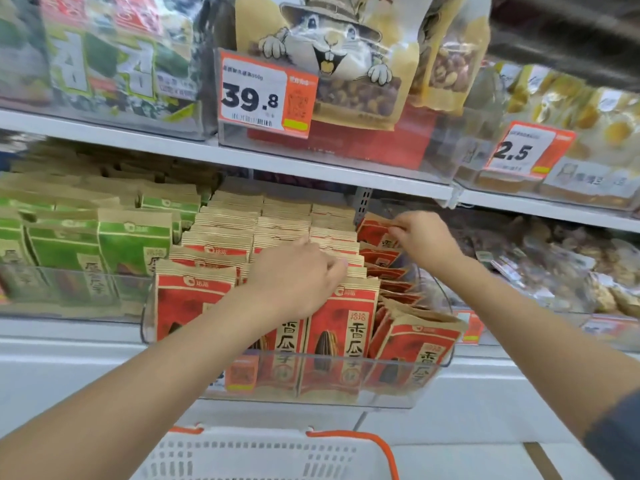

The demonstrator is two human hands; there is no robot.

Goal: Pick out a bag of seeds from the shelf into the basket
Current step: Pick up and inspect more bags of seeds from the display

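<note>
Red and kraft-paper bags of sunflower seeds stand in rows in a clear plastic bin on the middle shelf. My left hand lies over the tops of the front rows, fingers curled down among the bag tops; what the fingertips hold is hidden. Farther back on the right, my right hand pinches the top edge of a red seed bag in the rightmost row. A white plastic basket with an orange handle sits below, at the bottom edge of the view.
Green seed bags fill the bin to the left. The upper shelf carries a squirrel-printed nut bag, dark green packs and orange price tags. Clear packs of snacks lie on the right.
</note>
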